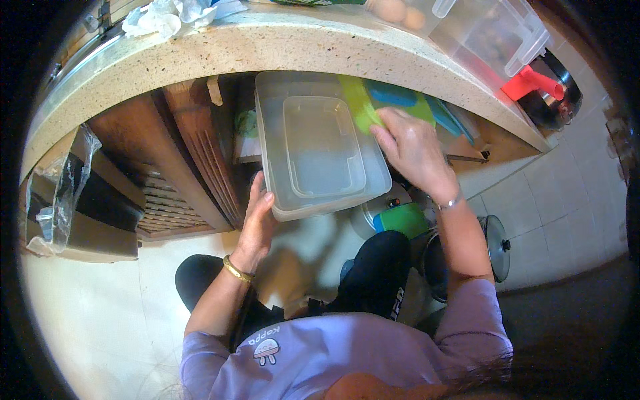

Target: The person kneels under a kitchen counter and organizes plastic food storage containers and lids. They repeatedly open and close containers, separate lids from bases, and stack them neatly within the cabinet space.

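A large translucent plastic container (pixel 325 145) juts out, tilted, from the cabinet below the countertop. My left hand (pixel 258 220) holds its near left corner, the thumb on the edge and the fingers partly hidden behind it. At its right side my right hand (pixel 412 145) pinches the edge of a lime-green plastic item (pixel 364 107), perhaps a lid or a cutting board. Blue flat pieces (pixel 392 93) lie against the green, partly hidden by the counter edge.
The speckled stone countertop (pixel 300 47) overhangs the cabinet. An open wooden door (pixel 165 150) and a lined waste bin (pixel 95 200) stand at left. Pots with a glass lid (pixel 497 248) stand on the floor at right. A red handle (pixel 535 85) sticks out past the counter.
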